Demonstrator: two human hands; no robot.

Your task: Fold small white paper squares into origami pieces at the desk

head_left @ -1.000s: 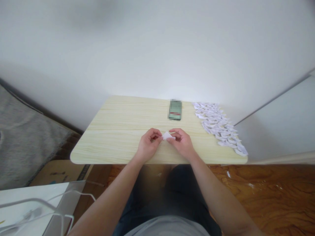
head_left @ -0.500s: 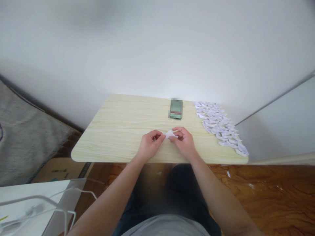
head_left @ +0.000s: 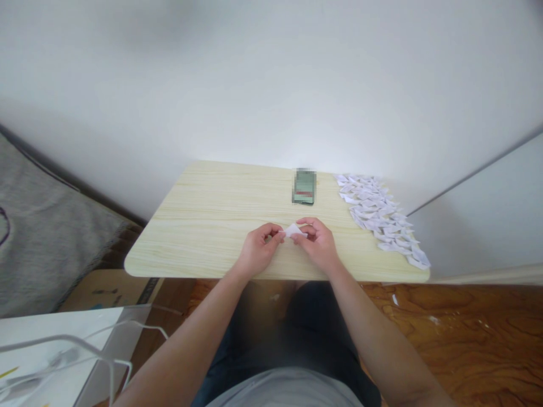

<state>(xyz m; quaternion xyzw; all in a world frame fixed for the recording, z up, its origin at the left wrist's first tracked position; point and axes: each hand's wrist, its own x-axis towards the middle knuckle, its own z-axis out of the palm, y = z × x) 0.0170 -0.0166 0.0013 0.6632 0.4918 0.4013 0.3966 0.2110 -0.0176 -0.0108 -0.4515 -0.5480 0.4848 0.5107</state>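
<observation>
A small piece of folded white paper [head_left: 293, 229] with a pointed top is pinched between my two hands, over the near middle of the table. My left hand [head_left: 262, 246] grips its left end with thumb and index finger. On its right end, the thumb and fingers of my right hand [head_left: 315, 240] are closed, covering part of the paper. To the right, many folded white paper pieces [head_left: 375, 212] lie in overlapping rows. A phone [head_left: 304, 187] with a blurred screen rests beyond my hands.
The pale wood-grain table [head_left: 203, 217] stands against a white wall [head_left: 271, 85]. At lower left are a white surface [head_left: 51, 350] with white cables [head_left: 72, 339], a cardboard box [head_left: 102, 288] and a grey cloth [head_left: 42, 237]. Paper scraps [head_left: 395, 299] lie on the wooden floor.
My left fingertips have shifted slightly on the paper's left end, and a bit more of the paper shows. The whole view has moved slightly; otherwise the hands stay in place.
</observation>
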